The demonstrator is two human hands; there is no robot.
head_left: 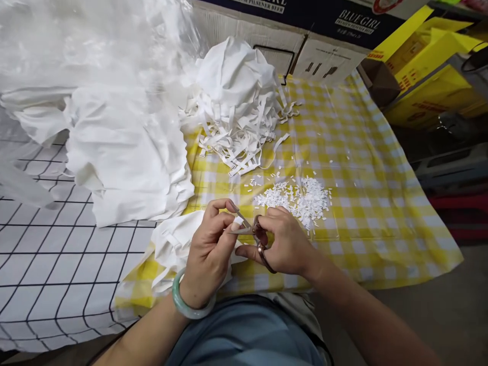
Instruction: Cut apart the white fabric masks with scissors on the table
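Right at the cut now: my left grip point(213, 246) is pinching a small white tab point(238, 220) between thumb and finger, in the mouth of the scissors point(253, 230), whose blades stand parted, and my right grip point(287, 241) is curled around the handle loops. I read this as the snipping step, with this cut not yet made. Just beyond the right grip lies a scatter of tiny white clippings point(310, 198); under and beside the left grip, a white fabric piece point(177, 239) spreads over the yellow checked cloth point(381, 203). Farther out, ahead of both, sits a heap of strapped white pieces point(240, 76). The next move, I'd judge, calls for squeezing the loops while the left grip steadies the tab, fingertips clear; they're awfully near those blades. Whether the tab joins the fabric piece, I can't tell.
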